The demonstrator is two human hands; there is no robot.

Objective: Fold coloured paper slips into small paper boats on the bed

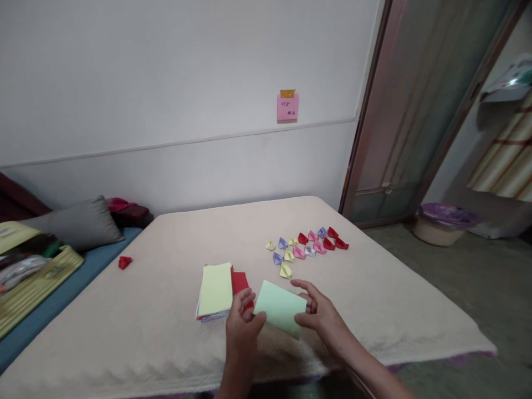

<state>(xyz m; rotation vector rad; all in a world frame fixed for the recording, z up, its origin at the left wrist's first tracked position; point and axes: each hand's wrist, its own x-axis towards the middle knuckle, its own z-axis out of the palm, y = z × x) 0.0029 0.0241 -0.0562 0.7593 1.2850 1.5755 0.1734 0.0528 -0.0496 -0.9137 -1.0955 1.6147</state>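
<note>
A pale green sheet of paper [280,308] is held up between both hands above the front of the bed. My left hand [242,324] pinches its left edge with thumb and fingers. At the opposite edge my right hand [322,313] grips it, thumb on the near face and index finger raised off it. Just left of the paper lies a stack of coloured paper with a yellow sheet [215,291] on top. A red sheet [241,284] sticks out from the stack's right side, partly hidden by my left hand.
Several small folded paper pieces [310,250] in red, pink, purple and yellow lie in rows at the back right of the cream bedspread [166,343]. One red folded piece [124,262] sits far left. A grey pillow [78,224] is at left, a lined bin [443,224] at right.
</note>
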